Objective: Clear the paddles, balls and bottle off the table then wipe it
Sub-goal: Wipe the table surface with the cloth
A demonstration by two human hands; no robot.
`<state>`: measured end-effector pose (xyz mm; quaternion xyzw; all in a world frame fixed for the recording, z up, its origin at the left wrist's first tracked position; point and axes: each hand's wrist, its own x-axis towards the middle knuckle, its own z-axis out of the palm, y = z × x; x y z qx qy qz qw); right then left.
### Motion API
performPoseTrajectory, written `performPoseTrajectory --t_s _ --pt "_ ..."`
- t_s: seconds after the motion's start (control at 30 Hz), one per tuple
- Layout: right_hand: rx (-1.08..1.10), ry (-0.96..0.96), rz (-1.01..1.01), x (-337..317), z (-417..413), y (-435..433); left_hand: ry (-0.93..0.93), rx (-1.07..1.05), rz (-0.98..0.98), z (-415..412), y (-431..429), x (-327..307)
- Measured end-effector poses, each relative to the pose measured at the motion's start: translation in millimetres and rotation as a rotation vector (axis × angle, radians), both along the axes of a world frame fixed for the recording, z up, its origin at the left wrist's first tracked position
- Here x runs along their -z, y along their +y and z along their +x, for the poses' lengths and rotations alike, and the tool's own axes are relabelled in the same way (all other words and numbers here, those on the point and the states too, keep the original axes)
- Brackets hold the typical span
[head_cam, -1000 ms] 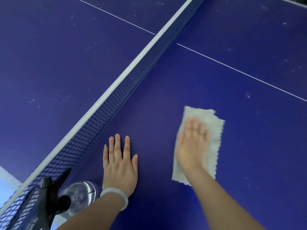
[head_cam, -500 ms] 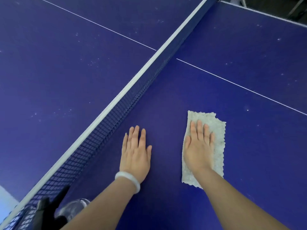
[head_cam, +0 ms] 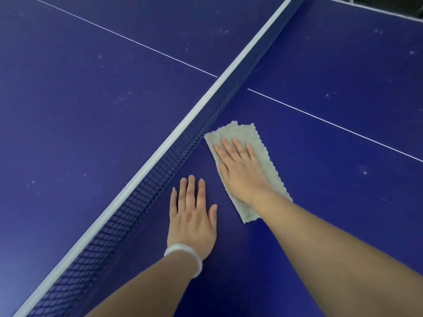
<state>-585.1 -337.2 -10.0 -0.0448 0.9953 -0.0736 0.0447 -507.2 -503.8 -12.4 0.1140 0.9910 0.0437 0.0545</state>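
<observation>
A folded pale grey cloth (head_cam: 263,154) lies flat on the dark blue table-tennis table (head_cam: 332,191), its far corner close to the foot of the net. My right hand (head_cam: 240,170) presses on the cloth with straight, spread fingers. My left hand (head_cam: 192,216), with a white bangle at the wrist, rests flat on the bare table beside the net, just left of the cloth. No paddle, ball or bottle shows in view.
The net (head_cam: 160,170) with its white top band runs diagonally from lower left to upper right. A thin white centre line (head_cam: 332,124) crosses the table. Small pale specks dot both halves. The far table edge (head_cam: 366,8) is at the top right.
My right hand has slid the cloth forward and left toward the net. The view has shifted, so the net clamp and clear bottle at the lower left are out of view.
</observation>
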Motion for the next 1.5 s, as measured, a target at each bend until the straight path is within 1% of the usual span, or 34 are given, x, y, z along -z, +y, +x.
performPoseTrajectory --t_s 0.07,0.1,0.17,0.23,0.27,0.3,0.33,0.37,0.43,0.47,0.5,0.53,0.57,0.67,0.7,0.73,0.77,0.8,0.83,0.9,0.93,0.97,1.0,1.03,1.1,1.13,1.17,1.2,1.23,1.3,1.33,1.4,1.5 --pt "-0.002 -0.006 -0.002 -1 -40 1 -0.008 -0.009 0.015 0 0 0" --pt "0.044 0.001 -0.005 0 -60 7 -0.009 -0.012 0.023 0 0 1" --pt "0.237 -0.006 -0.005 -1 -92 28 -0.007 -0.01 0.027 0 0 3" --pt "0.454 -0.055 -0.023 -2 -111 43 -0.013 -0.006 0.02 0 0 4" --pt "0.506 -0.071 -0.023 -3 -113 42 -0.017 -0.007 0.016 0 -1 4" --pt "0.498 -0.066 -0.01 -3 -109 34 -0.019 -0.007 0.011 0 -2 3" --pt "0.425 -0.038 -0.001 -2 -101 20 -0.02 -0.007 0.006 0 -2 3" --pt "0.304 -0.008 0.001 0 -90 5 -0.02 -0.007 0.004 0 -2 2" --pt "0.013 -0.003 -0.022 2 -68 -14 -0.017 -0.011 0.007 1 -1 1" --pt "-0.094 -0.018 -0.03 1 -64 -11 -0.014 -0.01 0.01 1 0 1" --pt "-0.135 -0.023 -0.031 -2 -67 1 -0.012 -0.01 0.014 0 1 1" --pt "-0.082 -0.013 -0.019 -4 -73 20 -0.012 -0.013 0.017 0 1 2" --pt "0.055 0.002 -0.005 -4 -77 42 -0.011 -0.018 0.019 1 1 2" --pt "0.591 -0.024 0.008 -5 -69 107 -0.006 -0.02 0.019 1 0 4" --pt "0.695 -0.044 0.0 -6 -58 110 -0.013 -0.019 0.016 1 0 4" --pt "0.747 -0.037 0.0 -4 -46 103 -0.016 -0.018 0.012 1 -1 4" --pt "0.751 -0.025 0.003 -3 -34 88 -0.013 -0.017 0.007 1 -1 3" --pt "0.711 -0.012 0.005 -2 -22 68 -0.01 -0.016 0.008 0 0 2" --pt "0.626 0.003 0.007 1 -10 45 -0.008 -0.016 0.014 0 0 1" --pt "0.354 0.026 0.031 6 16 10 -0.004 -0.02 0.024 1 0 -1" --pt "0.228 0.028 0.045 7 26 5 0.0 -0.018 0.027 1 0 -1" --pt "0.166 0.024 0.043 7 32 15 0.001 -0.017 0.03 1 0 0" --pt "0.195 0.023 0.041 7 35 34 0.002 -0.017 0.032 1 0 1" --pt "0.301 0.02 0.038 6 38 55 0.007 -0.019 0.036 1 0 2" --pt "0.622 -0.026 0.011 3 53 91 0.016 -0.019 0.041 1 0 3" --pt "0.731 -0.039 -0.014 1 65 95 0.021 -0.018 0.039 1 -1 4" --pt "0.765 -0.027 -0.025 0 79 87 0.025 -0.016 0.036 1 -1 4" --pt "0.727 0.001 -0.018 1 96 70 0.026 -0.014 0.037 2 -1 4" --pt "0.639 0.015 0.002 2 116 50 0.025 -0.015 0.039 1 -2 4" --pt "0.468 0.008 0.056 2 156 22 0.029 -0.01 0.051 2 -1 3" --pt "0.43 0.002 0.07 2 171 16 0.035 -0.01 0.056 2 -1 3" --pt "0.445 -0.013 0.061 4 183 16 0.043 -0.006 0.065 2 0 3" --pt "0.483 0.01 0.026 6 177 18 0.058 0.002 0.073 3 -1 3"
